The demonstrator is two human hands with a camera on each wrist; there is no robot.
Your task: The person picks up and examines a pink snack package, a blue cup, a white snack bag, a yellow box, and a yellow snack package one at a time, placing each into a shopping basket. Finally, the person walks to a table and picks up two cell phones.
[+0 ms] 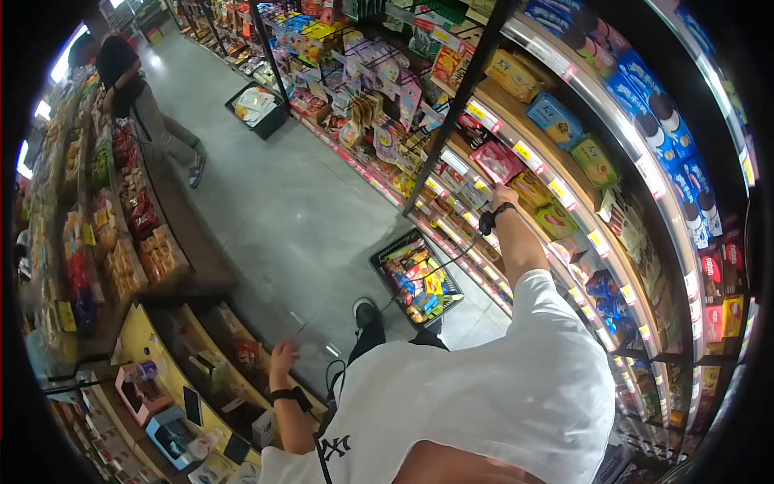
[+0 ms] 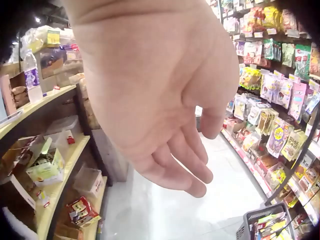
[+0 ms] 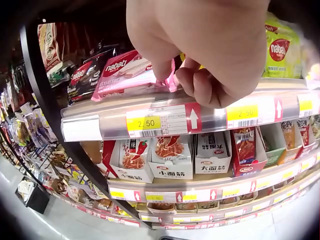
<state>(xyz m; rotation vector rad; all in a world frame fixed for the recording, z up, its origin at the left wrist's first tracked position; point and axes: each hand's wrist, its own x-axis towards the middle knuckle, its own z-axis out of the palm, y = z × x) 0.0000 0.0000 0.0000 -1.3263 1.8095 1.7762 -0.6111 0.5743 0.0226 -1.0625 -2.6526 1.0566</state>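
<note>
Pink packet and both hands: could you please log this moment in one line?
right hand: pinches pink packet | left hand: empty | near basket: on floor, loaded

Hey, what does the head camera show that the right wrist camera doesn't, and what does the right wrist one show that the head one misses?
Only the head view: the left hand, another person in a dark top, and blue cookie packets on an upper shelf.

Only the right wrist view: a readable 2.50 on a yellow price label, and clear food pictures on the white snack boxes one shelf down.

Both: the right hand, fingers curled at one end of the pink packet, and a dark basket farther off on the floor.
</note>
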